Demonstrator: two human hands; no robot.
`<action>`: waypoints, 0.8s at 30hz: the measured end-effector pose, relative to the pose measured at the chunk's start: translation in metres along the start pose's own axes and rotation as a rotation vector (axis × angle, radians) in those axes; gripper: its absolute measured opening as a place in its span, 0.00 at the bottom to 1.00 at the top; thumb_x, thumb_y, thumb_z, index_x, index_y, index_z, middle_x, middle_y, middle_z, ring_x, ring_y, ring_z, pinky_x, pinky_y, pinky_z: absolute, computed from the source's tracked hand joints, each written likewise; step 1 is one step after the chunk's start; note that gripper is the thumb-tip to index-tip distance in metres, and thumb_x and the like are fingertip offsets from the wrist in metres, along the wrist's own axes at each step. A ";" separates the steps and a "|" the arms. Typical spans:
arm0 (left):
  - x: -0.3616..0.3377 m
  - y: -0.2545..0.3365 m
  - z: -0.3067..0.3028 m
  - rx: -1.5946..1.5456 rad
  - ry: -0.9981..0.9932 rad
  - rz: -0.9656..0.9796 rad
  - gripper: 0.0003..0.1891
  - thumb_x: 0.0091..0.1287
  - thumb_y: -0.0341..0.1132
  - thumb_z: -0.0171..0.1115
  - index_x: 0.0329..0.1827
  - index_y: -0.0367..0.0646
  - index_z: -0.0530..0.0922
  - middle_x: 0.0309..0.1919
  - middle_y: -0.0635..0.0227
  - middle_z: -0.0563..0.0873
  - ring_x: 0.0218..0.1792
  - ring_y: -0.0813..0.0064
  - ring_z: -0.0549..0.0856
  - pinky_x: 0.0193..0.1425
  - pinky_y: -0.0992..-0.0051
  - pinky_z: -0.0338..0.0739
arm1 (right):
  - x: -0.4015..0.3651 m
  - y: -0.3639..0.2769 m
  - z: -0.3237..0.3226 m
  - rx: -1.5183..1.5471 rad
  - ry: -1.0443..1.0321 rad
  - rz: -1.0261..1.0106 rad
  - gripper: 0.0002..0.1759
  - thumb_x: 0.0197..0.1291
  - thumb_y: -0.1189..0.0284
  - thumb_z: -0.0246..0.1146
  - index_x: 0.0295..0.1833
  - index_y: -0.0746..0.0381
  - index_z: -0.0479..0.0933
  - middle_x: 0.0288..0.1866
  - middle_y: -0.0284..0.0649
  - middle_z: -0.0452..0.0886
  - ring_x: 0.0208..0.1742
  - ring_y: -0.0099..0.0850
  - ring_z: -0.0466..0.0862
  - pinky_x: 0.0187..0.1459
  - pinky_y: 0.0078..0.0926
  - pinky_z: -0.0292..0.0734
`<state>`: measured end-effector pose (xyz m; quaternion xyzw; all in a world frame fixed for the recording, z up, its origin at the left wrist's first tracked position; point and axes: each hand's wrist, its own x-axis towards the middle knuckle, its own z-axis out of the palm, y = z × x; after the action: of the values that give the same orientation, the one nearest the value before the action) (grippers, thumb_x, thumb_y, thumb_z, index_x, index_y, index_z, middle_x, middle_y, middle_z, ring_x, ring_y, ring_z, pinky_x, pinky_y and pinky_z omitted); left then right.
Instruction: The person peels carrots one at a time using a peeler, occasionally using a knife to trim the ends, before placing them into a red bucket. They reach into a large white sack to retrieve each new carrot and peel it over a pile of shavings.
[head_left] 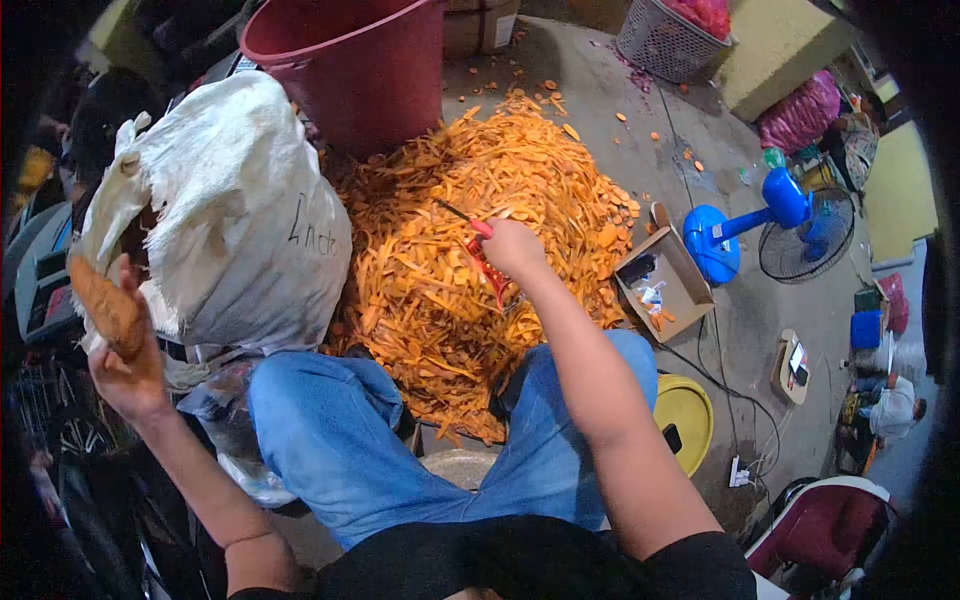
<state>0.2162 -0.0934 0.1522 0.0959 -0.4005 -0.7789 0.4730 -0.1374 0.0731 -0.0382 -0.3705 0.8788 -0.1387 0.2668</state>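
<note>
The left hand [130, 375] grips the firm, probably slick orange root [105, 305] by its lower end, and the right hand [515, 250] clasps a light red peeler [490, 270].

Grey concrete floor [600, 85]; blue fan [785, 197]; yellow wall [780, 40].

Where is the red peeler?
Head view: the red peeler is mid-frame in the right hand, over the orange peel pile, right of the white sack.
</note>
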 end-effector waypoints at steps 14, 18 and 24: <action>0.012 -0.210 0.073 -0.117 -0.175 -0.948 0.27 0.59 0.48 0.43 0.54 0.35 0.59 0.45 0.53 0.72 0.45 0.62 0.74 0.50 0.65 0.68 | 0.034 0.035 0.028 0.571 -0.056 0.004 0.13 0.49 0.65 0.53 0.33 0.64 0.72 0.28 0.43 0.76 0.28 0.34 0.75 0.31 0.30 0.67; 0.011 -0.256 0.039 0.065 -0.077 -0.982 0.23 0.59 0.46 0.46 0.51 0.37 0.63 0.39 0.57 0.75 0.40 0.67 0.77 0.45 0.68 0.72 | 0.039 0.050 0.027 1.113 0.065 0.161 0.10 0.56 0.69 0.50 0.36 0.65 0.71 0.25 0.35 0.75 0.24 0.26 0.75 0.26 0.22 0.70; 0.013 -0.284 0.023 0.067 0.077 -1.116 0.20 0.60 0.49 0.44 0.43 0.41 0.66 0.27 0.63 0.77 0.25 0.70 0.79 0.26 0.68 0.77 | 0.032 0.032 0.010 1.312 0.456 0.173 0.14 0.56 0.64 0.51 0.32 0.67 0.70 0.25 0.35 0.72 0.25 0.23 0.69 0.29 0.22 0.65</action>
<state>0.0097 -0.0256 -0.0326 0.3368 -0.2962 -0.8938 0.0001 -0.1692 0.0715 -0.0723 -0.0234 0.6739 -0.6933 0.2543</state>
